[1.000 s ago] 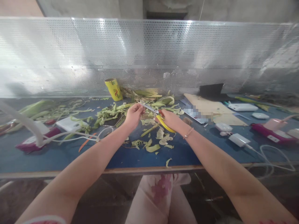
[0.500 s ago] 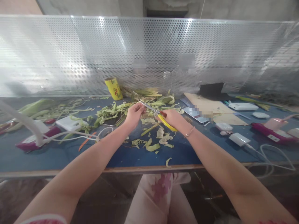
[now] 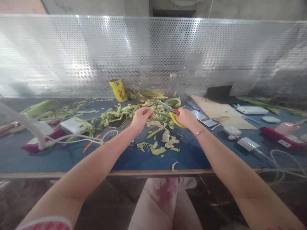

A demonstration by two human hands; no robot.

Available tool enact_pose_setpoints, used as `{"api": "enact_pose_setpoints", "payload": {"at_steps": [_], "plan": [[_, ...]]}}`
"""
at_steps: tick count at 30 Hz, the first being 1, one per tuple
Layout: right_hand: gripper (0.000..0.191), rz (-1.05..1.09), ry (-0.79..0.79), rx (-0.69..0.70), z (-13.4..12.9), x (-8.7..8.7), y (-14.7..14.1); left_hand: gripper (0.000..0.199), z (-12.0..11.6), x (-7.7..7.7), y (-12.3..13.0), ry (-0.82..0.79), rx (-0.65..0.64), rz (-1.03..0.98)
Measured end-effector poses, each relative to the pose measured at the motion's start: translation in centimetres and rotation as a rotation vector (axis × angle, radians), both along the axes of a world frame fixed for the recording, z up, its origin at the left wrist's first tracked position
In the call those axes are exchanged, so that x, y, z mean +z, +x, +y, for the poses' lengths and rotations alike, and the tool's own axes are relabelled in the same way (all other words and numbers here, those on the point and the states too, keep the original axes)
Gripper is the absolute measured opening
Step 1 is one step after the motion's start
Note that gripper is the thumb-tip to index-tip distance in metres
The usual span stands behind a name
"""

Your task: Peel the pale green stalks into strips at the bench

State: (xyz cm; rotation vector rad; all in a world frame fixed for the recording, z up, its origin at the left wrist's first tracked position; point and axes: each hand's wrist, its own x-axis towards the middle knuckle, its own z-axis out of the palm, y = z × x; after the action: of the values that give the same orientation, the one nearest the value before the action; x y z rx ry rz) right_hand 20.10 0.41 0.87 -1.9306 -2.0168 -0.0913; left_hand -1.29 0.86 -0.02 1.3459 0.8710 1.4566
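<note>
In the head view my right hand (image 3: 187, 118) grips a pair of scissors (image 3: 173, 114) with yellow and red handles. Their metal blades point up and to the left, slightly parted. My left hand (image 3: 143, 116) is closed in a pinch to the left of the blade tips, apart from them. Whatever lies between its fingertips is too small to make out. Beyond and beside my left hand spreads a heap of green vegetable strips (image 3: 115, 114). Pale peelings (image 3: 158, 150) are scattered on the blue table (image 3: 153, 163) below my hands.
A yellow cardboard tube (image 3: 118, 90) leans at the back by a perforated metal screen (image 3: 96, 57). On the right lie a phone (image 3: 205, 118), brown cardboard (image 3: 206, 107) and a white charger (image 3: 247, 143) with its cable. White cables and an orange strip (image 3: 91, 143) lie on the left.
My right hand has drawn the scissors to the right, away from my left hand, and the blades have parted. My left hand stays pinched near the heap. The view has shifted slightly.
</note>
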Motion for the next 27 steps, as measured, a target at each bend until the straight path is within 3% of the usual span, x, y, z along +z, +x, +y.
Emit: {"api": "enact_pose_setpoints", "payload": {"at_steps": [7, 11, 14, 17, 20, 22, 27], "plan": [[0.03, -0.062, -0.073, -0.104, 1.1, -0.9, 2.3, 0.019, -0.2, -0.6, 0.5, -0.032, -0.043, 0.101], [0.026, -0.099, -0.123, -0.068, 1.2, -0.9, 2.6, 0.02, -0.5, -0.5, 0.8, -0.05, -0.042, 0.12], [0.026, -0.1, -0.038, -0.029, 1.1, -0.8, 2.2, 0.021, -0.7, -0.4, 0.9, -0.043, -0.036, 0.144], [0.023, 0.053, 0.13, 0.158, 0.8, -0.7, 0.9, 0.02, -0.7, -0.6, 0.9, -0.016, -0.076, 0.178], [0.032, 0.328, 0.161, 0.487, 0.3, -0.8, -0.9, 0.022, -0.4, -1.1, 0.7, -0.012, -0.123, 0.199], [0.032, 0.363, 0.141, 0.65, -0.1, -1.0, -1.9, 0.022, -0.2, -1.3, 0.6, -0.032, -0.129, 0.224], [0.022, 0.347, 0.193, 0.665, -1.2, -0.8, -3.1, 0.026, -0.2, -1.2, 0.8, -0.113, -0.152, 0.172]]}}
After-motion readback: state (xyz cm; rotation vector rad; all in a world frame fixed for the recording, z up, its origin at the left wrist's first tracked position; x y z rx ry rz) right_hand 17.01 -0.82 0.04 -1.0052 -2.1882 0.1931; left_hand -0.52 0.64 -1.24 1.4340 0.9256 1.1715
